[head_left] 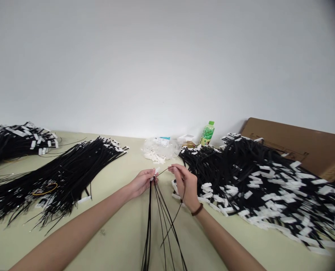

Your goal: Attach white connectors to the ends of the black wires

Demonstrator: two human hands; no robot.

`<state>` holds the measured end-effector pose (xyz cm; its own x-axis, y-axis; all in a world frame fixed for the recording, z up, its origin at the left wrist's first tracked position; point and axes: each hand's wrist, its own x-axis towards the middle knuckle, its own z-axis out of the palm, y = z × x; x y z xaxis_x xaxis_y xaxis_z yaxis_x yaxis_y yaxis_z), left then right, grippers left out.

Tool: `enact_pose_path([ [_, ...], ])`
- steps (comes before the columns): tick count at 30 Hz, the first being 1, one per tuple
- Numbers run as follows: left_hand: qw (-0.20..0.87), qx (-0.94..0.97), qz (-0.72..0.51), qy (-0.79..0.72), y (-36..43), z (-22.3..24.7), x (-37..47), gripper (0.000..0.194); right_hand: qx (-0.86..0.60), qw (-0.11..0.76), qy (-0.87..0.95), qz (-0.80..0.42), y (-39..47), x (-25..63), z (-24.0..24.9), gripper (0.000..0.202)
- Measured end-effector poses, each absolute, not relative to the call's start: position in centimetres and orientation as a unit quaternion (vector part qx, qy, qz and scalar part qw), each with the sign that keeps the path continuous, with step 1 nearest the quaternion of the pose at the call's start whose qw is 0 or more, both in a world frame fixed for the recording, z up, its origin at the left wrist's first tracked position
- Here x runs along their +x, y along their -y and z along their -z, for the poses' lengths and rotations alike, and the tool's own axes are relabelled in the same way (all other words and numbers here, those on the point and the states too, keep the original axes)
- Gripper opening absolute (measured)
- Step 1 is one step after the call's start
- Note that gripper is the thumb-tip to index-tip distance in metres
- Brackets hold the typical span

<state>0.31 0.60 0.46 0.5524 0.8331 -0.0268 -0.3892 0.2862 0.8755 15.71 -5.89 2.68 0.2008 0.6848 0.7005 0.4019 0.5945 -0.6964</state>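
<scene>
In the head view, my left hand pinches a small white connector at the top of several black wires. The wires hang down toward the lower edge of the view. To the right, my right hand is closed, with thumb and forefinger on a single thin black wire. One end of that wire runs to the connector at my left fingertips; the rest passes by my right palm and slants down across the hanging wires. A brown band is on my right wrist.
Bundled black cables lie at left, with another bundle behind. A large heap of white-tipped cables covers the right. Further back are a plastic bag of white pieces, a green bottle and a cardboard box.
</scene>
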Motion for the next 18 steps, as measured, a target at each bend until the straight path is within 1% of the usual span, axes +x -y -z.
enact_pose_path([
  [4,0.757,0.44,-0.402,-0.269,-0.6,-0.4,0.3,0.023,-0.359,0.749,0.458,-0.315,5.3,17.0,-3.8,0.022],
  [7,0.752,0.44,-0.401,-0.284,-0.4,-0.6,0.3,0.022,-0.298,0.783,0.362,-0.41,5.2,18.5,-5.0,0.027],
  [10,0.749,0.44,-0.399,-0.293,-0.2,-0.9,0.4,0.023,-0.287,0.806,0.306,-0.417,5.3,20.3,-6.1,0.026],
  [14,0.752,0.443,-0.392,-0.292,-0.1,-1.1,0.4,0.022,-0.27,0.839,0.256,-0.397,5.7,22.8,-7.1,0.017],
  [18,0.754,0.443,-0.388,-0.292,0.1,-1.3,0.4,0.019,-0.256,0.874,0.241,-0.337,6.0,25.2,-7.3,0.017],
])
